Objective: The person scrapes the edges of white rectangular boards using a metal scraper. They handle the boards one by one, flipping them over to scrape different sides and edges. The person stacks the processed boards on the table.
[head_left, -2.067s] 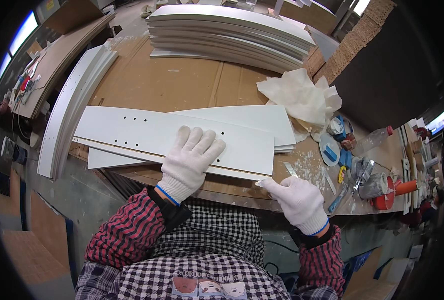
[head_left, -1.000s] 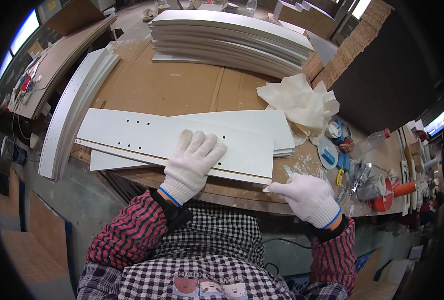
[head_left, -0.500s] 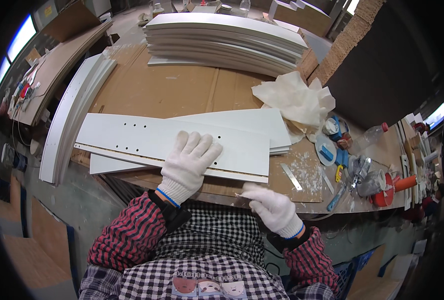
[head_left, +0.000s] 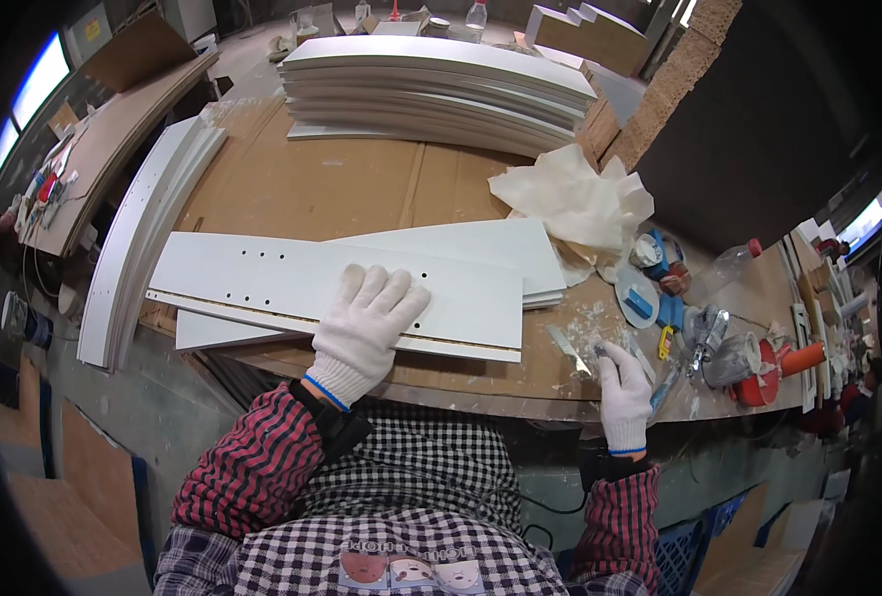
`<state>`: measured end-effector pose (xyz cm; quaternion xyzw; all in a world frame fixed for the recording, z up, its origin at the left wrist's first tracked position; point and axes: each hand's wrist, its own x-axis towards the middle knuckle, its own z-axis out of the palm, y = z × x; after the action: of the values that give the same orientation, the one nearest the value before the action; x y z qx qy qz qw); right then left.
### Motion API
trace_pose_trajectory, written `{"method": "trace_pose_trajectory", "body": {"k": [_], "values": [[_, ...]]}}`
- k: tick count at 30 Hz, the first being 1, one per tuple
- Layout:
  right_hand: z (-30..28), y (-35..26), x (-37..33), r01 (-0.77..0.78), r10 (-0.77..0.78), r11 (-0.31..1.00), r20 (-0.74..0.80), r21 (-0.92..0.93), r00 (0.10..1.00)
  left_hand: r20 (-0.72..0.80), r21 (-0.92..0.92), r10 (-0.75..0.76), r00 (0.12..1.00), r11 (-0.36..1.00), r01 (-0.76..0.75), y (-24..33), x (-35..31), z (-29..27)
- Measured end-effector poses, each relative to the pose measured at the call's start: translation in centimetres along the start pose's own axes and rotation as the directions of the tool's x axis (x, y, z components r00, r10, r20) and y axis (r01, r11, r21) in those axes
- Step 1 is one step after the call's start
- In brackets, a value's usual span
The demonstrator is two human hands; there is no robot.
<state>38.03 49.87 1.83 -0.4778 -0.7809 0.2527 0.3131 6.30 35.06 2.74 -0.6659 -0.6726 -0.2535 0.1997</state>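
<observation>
My left hand [head_left: 363, 333], in a white knit glove, lies flat with fingers stretched on a white drilled panel [head_left: 481, 298]. A narrow grooved line runs along the panel's near edge. Under it, other white panels [head_left: 505, 245] stick out at an angle. To the right of the panels, my gloved right hand [head_left: 625, 402] is closed, thumb and fingers together. A small greyish thing shows at its fingertips, too small to name. Just left of those fingertips lies a flat metal strip [head_left: 564, 348] on the paint-flecked tabletop.
A stack of white panels [head_left: 431, 94] stands at the back, and more panels [head_left: 143, 248] lean at the left. Crumpled white sheeting [head_left: 575, 204] lies behind the tools. At right are a yellow-and-blue cutter [head_left: 665, 343], a clear bottle [head_left: 724, 273] and a red-orange tool [head_left: 759, 382].
My right hand has moved right, from in front of the panel's near right corner to beside the metal strip. My left hand stays flat on the panel. The whole view has shifted slightly.
</observation>
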Motion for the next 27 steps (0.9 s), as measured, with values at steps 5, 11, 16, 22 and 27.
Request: {"method": "trace_pose_trajectory", "body": {"k": [5,11,16,22,27], "values": [[0.2,2.4,2.1,0.059,-0.066,0.983,-0.035,-0.171,0.997,0.039,0.02,-0.011,0.999,1.0,0.01,0.3,0.2,-0.4],[2.1,-1.8,1.2,0.233,-0.253,0.898,-0.005,-0.373,0.967,0.009,0.008,-0.005,1.0,1.0,0.005,0.2,0.0,-0.2],[6.0,-8.1,0.2,0.33,-0.316,0.934,0.117,-0.136,0.941,0.024,-0.013,-0.001,1.0,1.0,0.002,0.1,0.2,-0.2],[6.7,-6.7,0.0,0.27,-0.244,0.896,0.117,-0.353,0.963,0.028,-0.017,-0.008,1.0,1.0,0.008,-0.1,-0.1,-0.1],[5.5,-3.4,-0.8,0.459,-0.471,0.853,0.012,-0.249,0.882,0.026,-0.037,-0.044,0.999,0.998,0.045,-0.2,-1.4,-0.4]]}}
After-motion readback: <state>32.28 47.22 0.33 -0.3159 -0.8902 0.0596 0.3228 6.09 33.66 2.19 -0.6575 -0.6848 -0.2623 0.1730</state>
